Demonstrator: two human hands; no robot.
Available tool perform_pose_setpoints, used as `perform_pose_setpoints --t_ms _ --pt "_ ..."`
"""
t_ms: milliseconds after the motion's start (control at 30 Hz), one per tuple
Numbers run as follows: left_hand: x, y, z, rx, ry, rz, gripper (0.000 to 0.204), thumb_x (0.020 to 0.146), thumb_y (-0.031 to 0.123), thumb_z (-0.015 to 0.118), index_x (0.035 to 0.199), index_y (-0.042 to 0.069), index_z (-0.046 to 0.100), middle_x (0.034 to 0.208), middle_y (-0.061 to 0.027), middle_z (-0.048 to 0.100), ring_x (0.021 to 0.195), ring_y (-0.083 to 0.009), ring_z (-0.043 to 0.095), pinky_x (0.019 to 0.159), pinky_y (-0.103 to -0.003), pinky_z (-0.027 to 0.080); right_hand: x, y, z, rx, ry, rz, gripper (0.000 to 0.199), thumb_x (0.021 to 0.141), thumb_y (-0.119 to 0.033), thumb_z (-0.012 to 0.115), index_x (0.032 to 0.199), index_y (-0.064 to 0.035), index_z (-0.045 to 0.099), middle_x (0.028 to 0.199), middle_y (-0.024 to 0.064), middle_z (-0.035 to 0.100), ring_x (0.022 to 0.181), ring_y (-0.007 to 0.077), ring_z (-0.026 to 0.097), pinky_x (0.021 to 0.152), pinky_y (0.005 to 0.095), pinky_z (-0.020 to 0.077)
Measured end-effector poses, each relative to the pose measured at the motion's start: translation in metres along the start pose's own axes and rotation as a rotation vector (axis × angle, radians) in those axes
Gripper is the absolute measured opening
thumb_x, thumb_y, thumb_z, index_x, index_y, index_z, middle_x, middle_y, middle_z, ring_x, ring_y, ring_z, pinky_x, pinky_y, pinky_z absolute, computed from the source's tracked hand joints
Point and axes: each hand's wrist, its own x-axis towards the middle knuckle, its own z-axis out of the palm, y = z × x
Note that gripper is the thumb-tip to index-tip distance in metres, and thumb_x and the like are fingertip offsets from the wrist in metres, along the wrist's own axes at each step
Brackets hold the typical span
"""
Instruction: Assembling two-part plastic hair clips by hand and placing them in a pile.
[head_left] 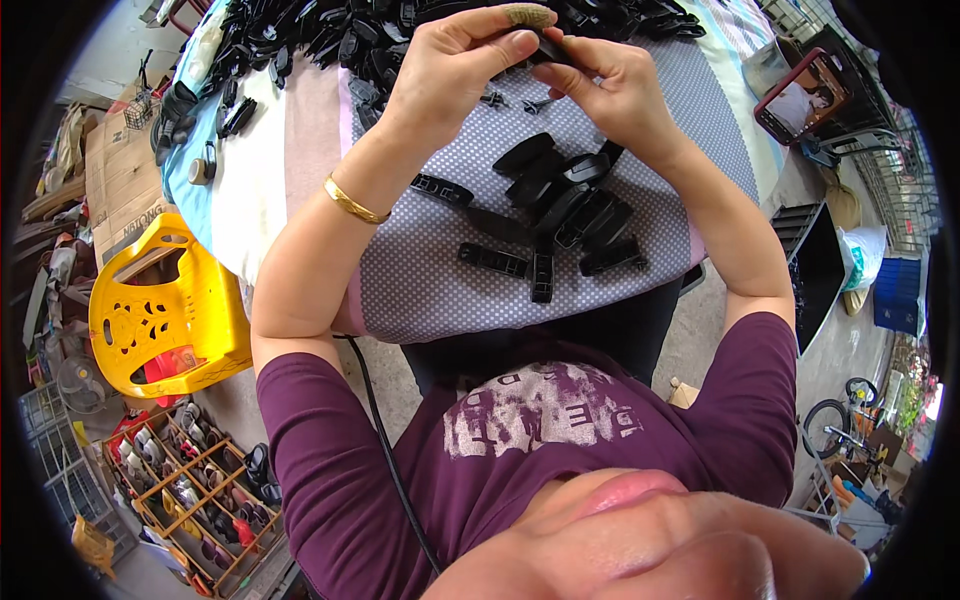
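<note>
My left hand (462, 62), with a beige cover on one fingertip and a gold-coloured bangle on the wrist, pinches a small dark piece (548, 56) over the far part of the table. My right hand (612, 88) grips the same piece from the other side, thumb and fingers closed on it. Its exact kind is mostly hidden by my fingers. Below my hands lies a loose cluster of black plastic buckle-like parts (580, 215). A much larger heap of similar black parts (310, 35) spreads along the far side.
The table is covered with a dotted grey cloth (420, 285) and striped cloth. A yellow plastic chair (210, 330) stands at the left, a shoe rack (180, 500) below it. At the right, a phone (800, 95) sits on a holder. A black cable (375, 400) runs beside my body.
</note>
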Motion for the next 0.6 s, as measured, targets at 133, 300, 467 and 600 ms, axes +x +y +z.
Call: perform_pose_setpoints --t_ms 133,300,467,600 --pt "-0.006 0.013 0.014 0.14 -0.001 0.126 0.031 0.097 -0.006 0.065 0.127 -0.003 0.068 0.113 -0.008 0.074 0.099 -0.0114 0.068 0.088 -0.023 0.055 0.002 0.013 0.012 0.207 0.042 -0.013 0.04 0.1 -0.019 0.07 0.135 0.001 0.064 0.097 0.0075 0.077 0.086 0.0129 0.073 0.079 0.0266 0.0594" --pt "-0.008 0.014 0.031 0.055 0.029 0.294 0.035 0.092 -0.007 0.07 0.127 -0.002 0.069 0.123 -0.0068 0.066 0.107 -0.0121 0.065 0.088 -0.025 0.055 0.002 0.029 0.005 0.451 -0.058 0.144 0.039 0.105 -0.03 0.062 0.132 -0.0023 0.063 0.09 0.0065 0.074 0.082 0.0148 0.073 0.078 0.0286 0.0597" --pt "-0.011 0.006 0.022 0.357 0.004 0.374 0.039 0.091 -0.008 0.07 0.128 0.0 0.068 0.129 -0.0054 0.061 0.107 -0.0122 0.064 0.088 -0.025 0.055 0.007 0.021 0.009 0.57 -0.13 0.053 0.037 0.101 -0.032 0.068 0.127 -0.0047 0.066 0.094 0.0061 0.075 0.081 0.0133 0.074 0.074 0.0255 0.0603" --pt "0.02 -0.023 0.008 0.039 -0.257 0.92 0.034 0.09 -0.006 0.072 0.122 -0.001 0.067 0.119 -0.0056 0.065 0.099 -0.0111 0.065 0.083 -0.025 0.056 0.01 0.011 0.016 0.383 -0.016 0.025 0.039 0.099 -0.029 0.072 0.127 -0.0035 0.067 0.093 0.0052 0.075 0.08 0.0133 0.073 0.075 0.0249 0.0597"
